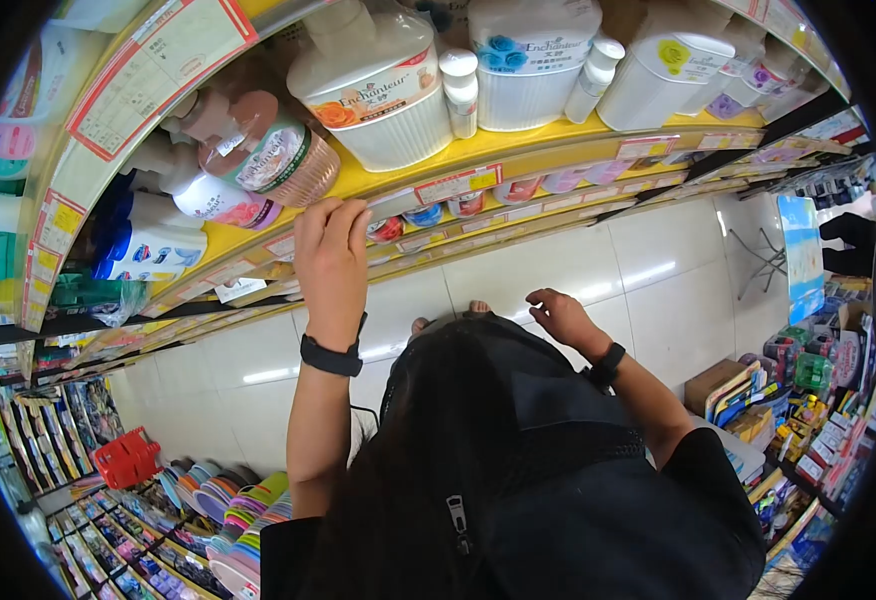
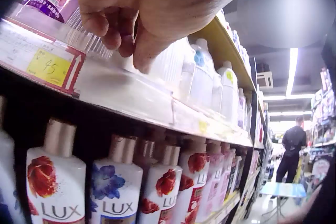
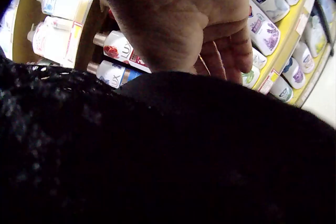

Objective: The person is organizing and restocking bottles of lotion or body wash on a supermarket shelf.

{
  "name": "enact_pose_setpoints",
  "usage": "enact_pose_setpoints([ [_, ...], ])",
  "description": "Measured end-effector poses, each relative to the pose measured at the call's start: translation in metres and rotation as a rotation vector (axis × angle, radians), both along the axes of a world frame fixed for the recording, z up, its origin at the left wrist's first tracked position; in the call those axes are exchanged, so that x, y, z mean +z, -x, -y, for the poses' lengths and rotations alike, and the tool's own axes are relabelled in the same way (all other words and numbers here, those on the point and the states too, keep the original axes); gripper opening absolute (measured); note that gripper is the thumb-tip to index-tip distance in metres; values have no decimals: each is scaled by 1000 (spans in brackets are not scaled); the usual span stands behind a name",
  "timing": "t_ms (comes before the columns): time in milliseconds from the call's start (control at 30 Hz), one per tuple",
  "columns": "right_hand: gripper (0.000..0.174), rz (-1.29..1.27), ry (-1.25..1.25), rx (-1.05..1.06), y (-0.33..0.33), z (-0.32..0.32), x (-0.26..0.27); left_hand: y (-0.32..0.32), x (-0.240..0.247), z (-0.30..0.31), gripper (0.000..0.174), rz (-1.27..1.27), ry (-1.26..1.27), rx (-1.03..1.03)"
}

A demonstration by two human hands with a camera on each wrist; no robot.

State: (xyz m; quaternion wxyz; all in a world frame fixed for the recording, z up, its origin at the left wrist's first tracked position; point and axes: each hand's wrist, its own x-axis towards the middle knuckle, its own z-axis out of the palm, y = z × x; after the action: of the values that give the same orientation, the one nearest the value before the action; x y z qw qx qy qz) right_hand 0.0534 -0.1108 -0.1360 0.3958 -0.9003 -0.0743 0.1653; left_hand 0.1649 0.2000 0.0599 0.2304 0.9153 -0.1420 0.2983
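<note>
My left hand (image 1: 333, 262) is at the front edge of a yellow shelf, fingers loosely bent at the shelf lip. It is between a pink pump bottle with a ribbed base (image 1: 283, 160) and a large white Enchanteur bottle (image 1: 378, 105). In the left wrist view, thumb and fingertips come close together by the clear shelf lip (image 2: 126, 90), with no object visible between them. My right hand (image 1: 565, 318) hangs above the floor, away from the shelf, loosely curled around nothing. In the right wrist view, dark cloth hides part of it.
More Enchanteur bottles (image 1: 535, 70) line the upper shelf. Below are LUX bottles (image 2: 115, 182) with flower prints. A red crate (image 1: 126, 458) and stacked colourful slippers (image 1: 248, 505) are behind to the left. A folding table (image 1: 800, 258) stands down the aisle near a person in dark clothes (image 2: 295, 148).
</note>
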Motion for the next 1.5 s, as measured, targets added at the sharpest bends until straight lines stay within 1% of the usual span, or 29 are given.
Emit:
enact_pose_setpoints([
  [133,21,5,8,8,-3,1,0,-7,-7,-3,14,-31,-19,-8],
  [300,22,-8,-3,16,-1,2,-8,-10,1,-3,9,-127,-55,-15],
  [533,22,-10,12,12,-1,1,-7,-12,0,-6,8,-134,-27,-52],
  [600,23,-12,11,15,-1,0,-8,-11,1,-9,10,-112,-54,-105],
  [700,23,-33,12,22,0,-1,-6,-10,-3,-9,13,-84,1,-114],
  [800,23,-55,9,32,-2,-2,-9,-10,-6,-4,17,-20,-43,-117],
  [867,23,-58,4,54,-4,-3,-10,-13,-9,-5,17,-15,-34,-117],
  [933,22,-67,14,29,-5,-5,-9,-10,-8,-7,17,-8,-24,-116],
  [1000,22,-75,23,23,-5,-5,-7,-8,-2,-7,18,28,103,-123],
  [1033,22,-72,22,22,-6,-6,-7,-6,4,-10,18,37,102,-110],
  [1100,23,-65,16,14,-5,-2,-15,-1,18,-12,34,185,194,-7],
  [1133,23,-38,26,16,-4,-1,-19,1,19,-15,34,194,198,4],
  [1200,23,-57,23,11,-5,1,-23,-1,22,-26,58,344,368,41],
  [1233,23,-47,30,13,-7,1,-22,-3,22,-32,58,360,372,52],
  [1300,23,-58,35,29,-9,3,-25,-8,23,-43,72,309,522,157],
  [1333,23,-69,40,34,-10,4,-26,-10,26,-46,72,327,526,166],
  [1400,24,-50,34,56,-12,5,-26,-13,29,-52,76,238,760,220],
  [1433,24,-62,42,60,-14,5,-27,-13,31,-52,76,254,765,228],
  [1500,24,-76,36,77,-15,6,-25,-9,35,-48,75,285,444,286],
])
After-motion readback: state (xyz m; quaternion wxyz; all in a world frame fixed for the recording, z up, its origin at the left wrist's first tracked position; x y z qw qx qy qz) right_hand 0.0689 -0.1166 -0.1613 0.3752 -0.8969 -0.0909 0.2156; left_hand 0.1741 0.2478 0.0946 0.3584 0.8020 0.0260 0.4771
